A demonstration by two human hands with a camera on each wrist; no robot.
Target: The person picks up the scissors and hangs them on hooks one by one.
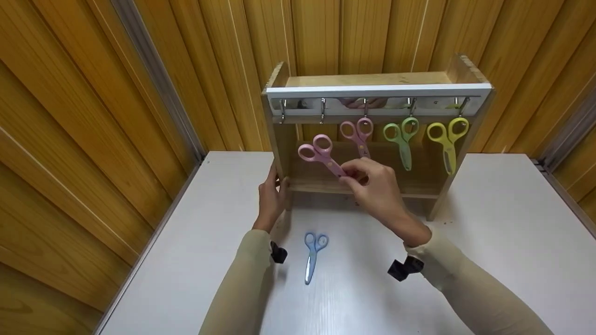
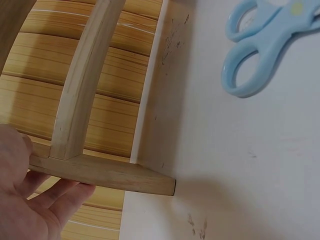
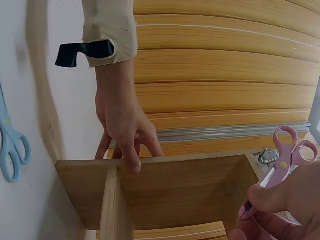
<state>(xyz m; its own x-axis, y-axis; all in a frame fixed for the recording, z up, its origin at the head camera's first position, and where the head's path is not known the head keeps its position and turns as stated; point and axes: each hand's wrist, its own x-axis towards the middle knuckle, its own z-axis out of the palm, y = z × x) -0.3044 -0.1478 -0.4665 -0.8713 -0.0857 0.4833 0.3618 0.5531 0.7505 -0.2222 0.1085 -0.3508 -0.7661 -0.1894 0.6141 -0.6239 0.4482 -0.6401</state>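
1. Nearest, the blue scissors (image 1: 313, 252) lie on the white table (image 1: 223, 223) in front of the wooden rack (image 1: 368, 80), left of its middle, blades pointing away from it. They are out of the lift's way; just mind the left sleeve (image 1: 240, 279) beside them.
2. In front of the rack, the right hand (image 1: 375, 186) pinches the held pink scissors (image 1: 326, 159) by the blade end between thumb and fingers. The loops are free and tilt toward the rack's upper left, which suits what seems to be the step: hanging a loop on a bare hook. Best hold that low pinch, raise the loops and turn one squarely to the hook.
3. The left hand (image 1: 273, 197) grips the rack's left side panel; that bracing should help against a nudge.
4. On the rack's upper front, the second hook from the left (image 1: 322, 109) is bare and above the held loops; the leftmost hook (image 1: 282, 111) is bare too. The shiny strip (image 1: 302, 106) behind them reflects, so judge depth by the hook tip.
5. The hung pink scissors (image 1: 360, 142) on the rack's middle hook are the likeliest snag. Green scissors (image 1: 404, 139) and yellow scissors (image 1: 447, 142) hang farther toward the rack's right.
6. Behind the rack stands a panelled wall (image 1: 237, 70); I cannot tell the gap.
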